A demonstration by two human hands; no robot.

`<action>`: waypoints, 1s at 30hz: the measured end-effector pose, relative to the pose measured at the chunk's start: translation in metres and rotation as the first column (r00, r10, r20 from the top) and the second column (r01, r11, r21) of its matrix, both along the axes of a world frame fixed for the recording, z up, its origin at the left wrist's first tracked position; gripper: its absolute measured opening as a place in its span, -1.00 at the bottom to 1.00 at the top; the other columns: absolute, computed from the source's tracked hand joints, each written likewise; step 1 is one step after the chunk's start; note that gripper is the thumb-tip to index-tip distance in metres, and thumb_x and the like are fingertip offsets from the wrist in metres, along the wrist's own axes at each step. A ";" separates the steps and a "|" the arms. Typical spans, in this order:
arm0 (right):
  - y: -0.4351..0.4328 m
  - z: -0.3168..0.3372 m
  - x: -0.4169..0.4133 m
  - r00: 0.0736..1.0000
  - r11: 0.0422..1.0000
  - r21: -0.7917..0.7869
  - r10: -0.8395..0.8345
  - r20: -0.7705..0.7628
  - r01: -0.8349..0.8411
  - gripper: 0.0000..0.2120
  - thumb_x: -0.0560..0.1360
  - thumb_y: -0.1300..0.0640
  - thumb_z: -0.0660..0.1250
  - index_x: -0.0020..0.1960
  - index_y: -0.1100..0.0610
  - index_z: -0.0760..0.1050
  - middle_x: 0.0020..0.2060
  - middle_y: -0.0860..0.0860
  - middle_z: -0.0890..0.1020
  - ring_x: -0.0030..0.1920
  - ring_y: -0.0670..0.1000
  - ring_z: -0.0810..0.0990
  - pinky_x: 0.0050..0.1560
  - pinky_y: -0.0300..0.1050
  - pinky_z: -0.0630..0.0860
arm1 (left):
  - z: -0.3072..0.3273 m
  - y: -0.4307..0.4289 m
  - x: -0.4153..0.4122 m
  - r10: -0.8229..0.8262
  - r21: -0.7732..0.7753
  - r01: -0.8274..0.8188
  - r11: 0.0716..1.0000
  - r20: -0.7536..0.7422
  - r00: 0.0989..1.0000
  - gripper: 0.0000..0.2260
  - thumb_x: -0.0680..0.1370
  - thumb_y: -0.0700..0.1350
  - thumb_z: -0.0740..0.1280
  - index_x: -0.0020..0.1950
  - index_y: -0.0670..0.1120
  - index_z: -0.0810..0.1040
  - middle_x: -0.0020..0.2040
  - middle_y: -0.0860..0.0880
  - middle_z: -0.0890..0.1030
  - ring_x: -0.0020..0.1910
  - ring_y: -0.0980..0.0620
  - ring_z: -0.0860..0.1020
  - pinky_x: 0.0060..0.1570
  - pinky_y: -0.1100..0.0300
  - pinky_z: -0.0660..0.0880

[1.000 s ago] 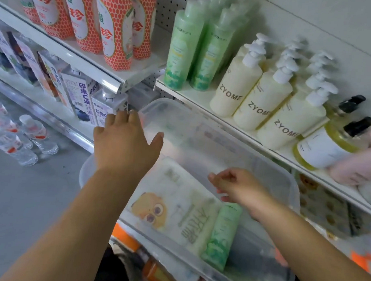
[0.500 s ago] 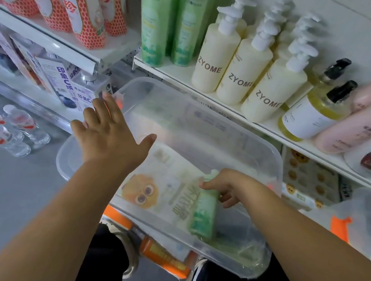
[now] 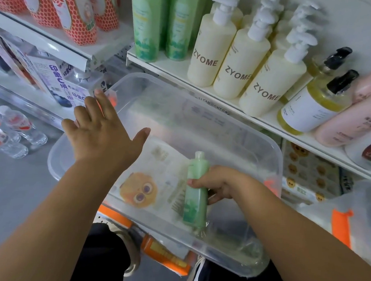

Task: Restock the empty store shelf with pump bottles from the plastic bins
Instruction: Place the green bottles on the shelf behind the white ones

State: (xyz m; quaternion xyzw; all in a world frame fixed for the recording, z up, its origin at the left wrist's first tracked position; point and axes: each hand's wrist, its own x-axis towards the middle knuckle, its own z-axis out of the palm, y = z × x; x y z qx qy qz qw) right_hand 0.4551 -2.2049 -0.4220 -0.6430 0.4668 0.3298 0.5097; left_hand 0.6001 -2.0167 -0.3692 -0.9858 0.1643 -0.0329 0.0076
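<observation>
Head view: pick step. Right hand (image 3: 217, 186) grips the green bottle (image 3: 195, 192) round its middle, low in the clear plastic bin (image 3: 203, 119), cap pointing away. Left hand (image 3: 103, 134) is spread flat over the bin's far-left rim; contact unclear. Next, likely: lift it clear of the bin wall and stand it on the shelf (image 3: 175, 70) by the tall green bottles (image 3: 145, 22). Cream pump bottles (image 3: 208, 53) fill the middle. Grey floor (image 3: 16, 196) to the left.

the right hand (image 3: 215, 186) grips a green bottle (image 3: 195, 190) inside the clear plastic bin (image 3: 203, 119). the left hand (image 3: 103, 134) is above the bin's left edge with fingers spread. cream pump bottles (image 3: 238, 61) stand on the shelf (image 3: 225, 99) behind the bin.
</observation>
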 end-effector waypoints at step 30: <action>0.016 0.169 0.124 0.389 0.966 -0.044 -0.060 0.919 0.253 -0.57 0.46 0.29 0.53 0.24 0.08 0.47 0.18 0.08 0.67 0.24 0.07 0.64 0.29 0.19 0.56 | 0.015 0.011 0.036 0.040 -0.548 -0.099 0.830 -0.119 0.992 -0.56 0.64 0.16 0.05 0.07 -0.17 0.52 -0.06 -0.19 0.59 -0.12 -0.23 0.52 -0.20 0.02 0.39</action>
